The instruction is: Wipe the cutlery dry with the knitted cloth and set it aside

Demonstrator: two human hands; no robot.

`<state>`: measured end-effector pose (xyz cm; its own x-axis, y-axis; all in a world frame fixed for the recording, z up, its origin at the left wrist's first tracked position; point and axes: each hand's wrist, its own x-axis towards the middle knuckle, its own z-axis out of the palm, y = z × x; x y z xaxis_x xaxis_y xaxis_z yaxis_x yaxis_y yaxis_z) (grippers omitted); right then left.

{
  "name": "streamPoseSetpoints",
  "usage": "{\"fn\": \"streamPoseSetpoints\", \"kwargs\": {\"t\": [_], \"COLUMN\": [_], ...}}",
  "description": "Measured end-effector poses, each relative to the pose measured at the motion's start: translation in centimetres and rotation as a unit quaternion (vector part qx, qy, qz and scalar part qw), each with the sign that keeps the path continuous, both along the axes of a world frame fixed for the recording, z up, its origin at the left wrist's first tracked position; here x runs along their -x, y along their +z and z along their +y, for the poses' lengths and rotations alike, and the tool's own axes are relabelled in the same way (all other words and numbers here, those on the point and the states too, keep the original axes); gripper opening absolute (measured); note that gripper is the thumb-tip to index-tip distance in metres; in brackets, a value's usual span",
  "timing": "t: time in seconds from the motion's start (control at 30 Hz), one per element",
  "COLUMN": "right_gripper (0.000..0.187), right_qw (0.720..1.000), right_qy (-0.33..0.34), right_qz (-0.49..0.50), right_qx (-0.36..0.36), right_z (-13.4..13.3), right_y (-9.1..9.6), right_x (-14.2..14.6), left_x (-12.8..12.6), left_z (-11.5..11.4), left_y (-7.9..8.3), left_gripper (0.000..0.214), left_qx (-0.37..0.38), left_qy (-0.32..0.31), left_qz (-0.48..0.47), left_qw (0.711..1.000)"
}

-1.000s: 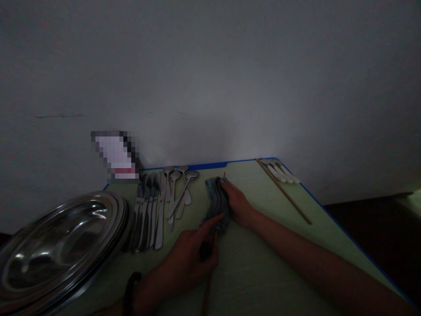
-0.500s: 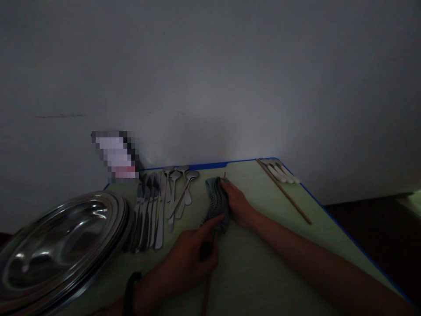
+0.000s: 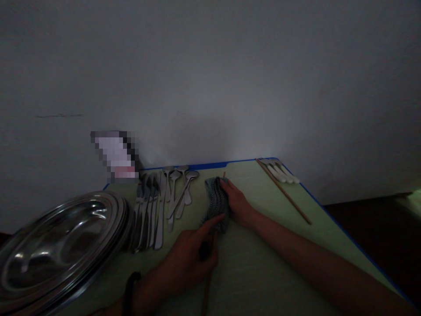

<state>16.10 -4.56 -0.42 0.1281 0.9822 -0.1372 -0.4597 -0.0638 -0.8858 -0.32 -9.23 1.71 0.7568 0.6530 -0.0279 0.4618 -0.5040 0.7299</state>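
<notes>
A thin wooden chopstick (image 3: 205,293) slants away from me over the table, its far tip just showing past a dark grey patterned cloth (image 3: 217,199). My right hand (image 3: 237,202) is closed round the cloth, which covers the chopstick's far part. Nearer to me, my left hand (image 3: 194,252) is closed on the chopstick below the cloth, its index finger reaching onto the cloth's lower edge. A dark band circles my left wrist. Dim light hides the fingers' undersides.
Stacked metal plates (image 3: 62,245) stand at the left, beside several table knives (image 3: 159,219) and spoons (image 3: 174,193). Another wooden stick (image 3: 286,193) and white-handled cutlery (image 3: 279,171) lie far right. A blurred-out upright object (image 3: 115,156) leans at the wall behind the green table (image 3: 263,272).
</notes>
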Motion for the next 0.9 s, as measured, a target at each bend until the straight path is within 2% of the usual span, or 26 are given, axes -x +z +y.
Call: {"fn": "streamPoseSetpoints", "kwargs": {"t": [0.17, 0.33, 0.57, 0.73, 0.9], "right_gripper": [0.024, 0.024, 0.026, 0.025, 0.016], "right_qw": [0.999, 1.0, 0.999, 0.995, 0.987], "right_qy": [0.016, 0.012, 0.023, 0.022, -0.016], "right_qz": [0.028, 0.009, 0.03, 0.097, 0.151], "right_qx": [-0.016, -0.011, 0.01, 0.017, 0.047], "right_z": [0.19, 0.13, -0.02, 0.24, 0.75], "right_y": [-0.38, -0.23, 0.19, -0.03, -0.14], "right_x": [0.01, -0.05, 0.07, 0.1, 0.01], "left_x": [-0.03, -0.07, 0.13, 0.14, 0.28], "left_z": [-0.04, -0.07, -0.04, 0.07, 0.54], "left_y": [0.01, 0.08, -0.28, -0.4, -0.1], "left_gripper": [0.062, 0.063, 0.075, 0.072, 0.071], "left_qx": [-0.004, 0.005, 0.017, 0.021, 0.049], "left_qy": [0.005, 0.006, 0.002, 0.004, 0.019], "left_qz": [-0.001, 0.001, -0.037, -0.021, -0.02], "left_qw": [1.0, 1.0, 0.999, 1.0, 0.998]}}
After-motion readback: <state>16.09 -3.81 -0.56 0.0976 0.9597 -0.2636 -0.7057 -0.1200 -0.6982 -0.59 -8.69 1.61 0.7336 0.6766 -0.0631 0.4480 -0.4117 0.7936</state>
